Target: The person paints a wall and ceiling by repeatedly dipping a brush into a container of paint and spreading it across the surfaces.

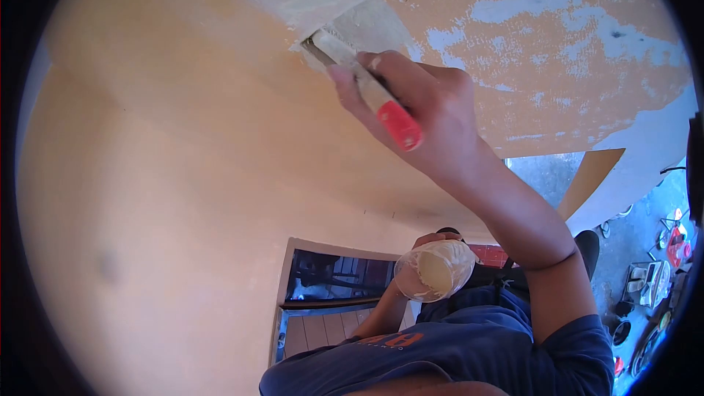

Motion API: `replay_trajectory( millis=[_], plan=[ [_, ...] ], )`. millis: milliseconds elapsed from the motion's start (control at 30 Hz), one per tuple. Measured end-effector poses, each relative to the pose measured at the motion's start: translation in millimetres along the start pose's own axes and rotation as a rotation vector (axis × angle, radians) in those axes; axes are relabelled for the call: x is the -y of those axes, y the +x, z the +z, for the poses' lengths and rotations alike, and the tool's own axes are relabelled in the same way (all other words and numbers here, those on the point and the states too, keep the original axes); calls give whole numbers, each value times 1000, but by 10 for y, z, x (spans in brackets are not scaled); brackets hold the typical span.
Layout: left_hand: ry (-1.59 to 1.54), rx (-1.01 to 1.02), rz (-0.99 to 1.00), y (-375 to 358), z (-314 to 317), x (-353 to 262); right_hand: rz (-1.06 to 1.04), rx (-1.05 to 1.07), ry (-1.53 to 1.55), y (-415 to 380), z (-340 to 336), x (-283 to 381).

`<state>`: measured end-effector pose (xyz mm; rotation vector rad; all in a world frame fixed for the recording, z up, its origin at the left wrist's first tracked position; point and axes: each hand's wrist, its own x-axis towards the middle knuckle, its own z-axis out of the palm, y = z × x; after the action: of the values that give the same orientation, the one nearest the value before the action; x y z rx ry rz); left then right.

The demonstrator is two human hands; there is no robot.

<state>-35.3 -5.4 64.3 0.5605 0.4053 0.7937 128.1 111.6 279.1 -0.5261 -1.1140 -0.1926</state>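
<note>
My right hand (433, 103) is raised to the orange-painted wall (191, 103), its fingers wrapped round a putty knife (400, 125) with a red handle end. The tool's whitish blade end touches the surface beside a grey-white patch of filler (374, 22). Lower down, in front of my dark blue shirt, my left hand (438, 238) holds a clear round container (434, 271). Cream-coloured paste lies inside it and smears its rim. Most of the left hand's fingers are hidden behind the container.
White patches (528, 7) mark the orange surface at the upper right. Below left of the container is a dark-framed opening (330, 279). On the floor at far right lie assorted tools and containers (649, 282), with a red item (678, 249) among them.
</note>
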Motion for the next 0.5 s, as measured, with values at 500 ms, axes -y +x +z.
replay_trajectory(
  millis=[500],
  plan=[
    [343, 83, 244, -34, -70, 113, -90, 218, -25, 179, -160, -15]
  ],
)
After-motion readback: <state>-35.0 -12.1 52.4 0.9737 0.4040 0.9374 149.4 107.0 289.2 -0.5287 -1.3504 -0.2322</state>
